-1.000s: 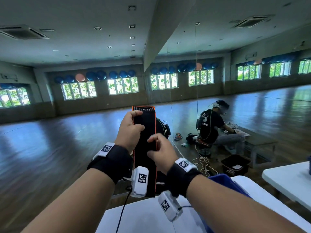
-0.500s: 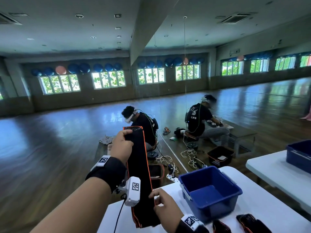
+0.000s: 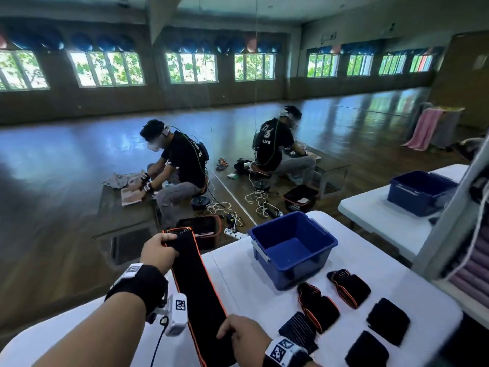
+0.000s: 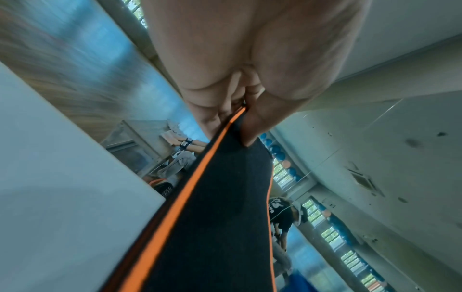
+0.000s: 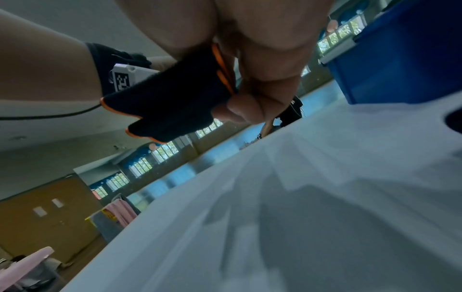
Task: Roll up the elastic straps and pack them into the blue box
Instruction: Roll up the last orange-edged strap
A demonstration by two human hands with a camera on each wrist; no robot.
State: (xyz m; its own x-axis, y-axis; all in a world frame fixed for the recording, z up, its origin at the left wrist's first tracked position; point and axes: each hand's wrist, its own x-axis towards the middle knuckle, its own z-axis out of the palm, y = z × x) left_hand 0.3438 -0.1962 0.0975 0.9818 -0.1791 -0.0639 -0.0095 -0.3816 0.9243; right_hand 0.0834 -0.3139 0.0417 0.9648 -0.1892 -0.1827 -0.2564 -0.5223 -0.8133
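A long black elastic strap with orange edges (image 3: 195, 284) (image 4: 212, 227) is stretched between my hands above the white table (image 3: 259, 292). My left hand (image 3: 158, 251) (image 4: 240, 110) pinches its far end beyond the table's edge. My right hand (image 3: 244, 337) (image 5: 252, 98) grips its near end (image 5: 172, 110) low over the table. The blue box (image 3: 292, 247) stands to the right of the strap, its blue floor bare where it shows. Several folded black straps (image 3: 346, 287) lie on the table in front of the box.
A mirror wall ahead reflects a second white table with a blue box (image 3: 420, 192). A person (image 3: 182, 168) sits on the wooden floor past the table's far edge among cables and a dark bin (image 3: 199, 229). A rack (image 3: 473, 260) stands at right.
Both hands have come down from chest height with the strap. The right hand slid to the strap's near end, so it now lies stretched out low over the table. The head has tilted down.
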